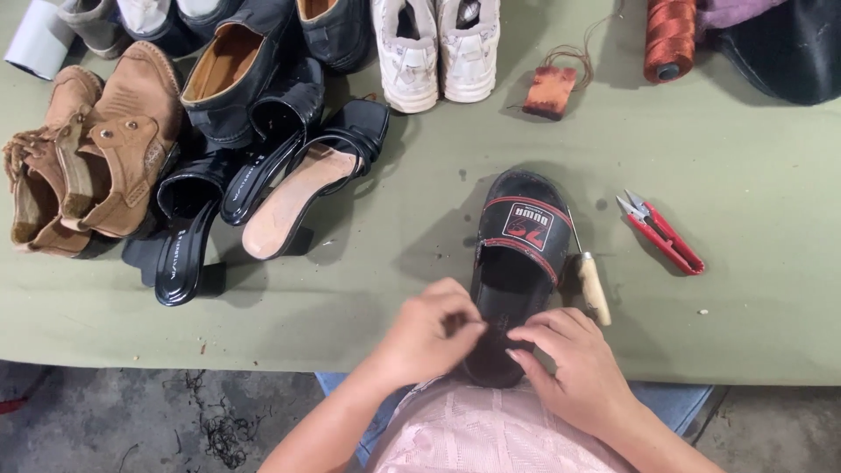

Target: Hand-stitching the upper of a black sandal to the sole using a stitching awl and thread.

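The black slide sandal [517,263] lay lengthwise on the green table [753,289], its heel reaching the near edge right in front of the person. Open cloth stretched to its left as far as the heap of shoes, and a narrower strip lay to its right before the red snips [661,231]. An awl with a pale wooden handle [591,282] lay just beside the sandal's right edge. The left hand [429,333] was curled over the heel, fingertips pinched together on the sole; whether they held anything small I cannot tell. The right hand [574,363] rested its bent fingers against the heel's right side, loosely closed, gripping nothing else. The sandal was black with a broad strap trimmed in red lines and a pale patch.

Farther back sat white sneakers [435,52], brown boots [83,153], black heeled sandals [289,166] and a rust-coloured thread spool [670,37].
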